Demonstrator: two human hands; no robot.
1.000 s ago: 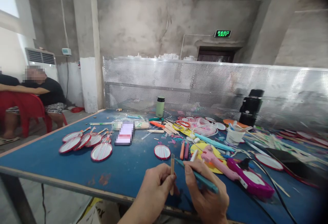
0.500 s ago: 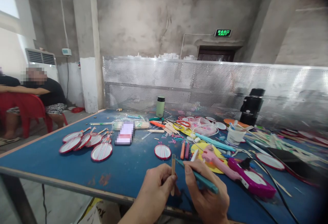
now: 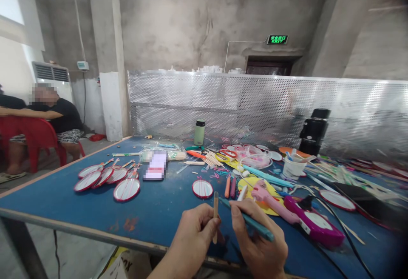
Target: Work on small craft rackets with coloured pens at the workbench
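Observation:
My left hand (image 3: 194,234) pinches a flat wooden craft stick (image 3: 216,204) between thumb and fingers, the stick upright with its rounded top showing. In my right hand (image 3: 263,249) is a slim teal pen-like tool (image 3: 263,229), its narrow tip pointing left toward the stick. A small gap seems to separate tip and stick. Just beyond my hands lies a round white disc with a red rim (image 3: 202,189). An orange crayon-like stick (image 3: 227,186) and a dark purple one (image 3: 233,187) rest to its right.
Several red-rimmed discs with sticks (image 3: 126,189) and a phone (image 3: 155,166) lie left. At right are a pink glue gun (image 3: 270,200), a purple device (image 3: 315,223) with cables, a white cup (image 3: 293,169) and a black flask (image 3: 314,132). A person (image 3: 60,113) sits far left.
My right hand and the teal tool have shifted slightly right, away from the stick. My left hand and the craft stick stay nearly where they were.

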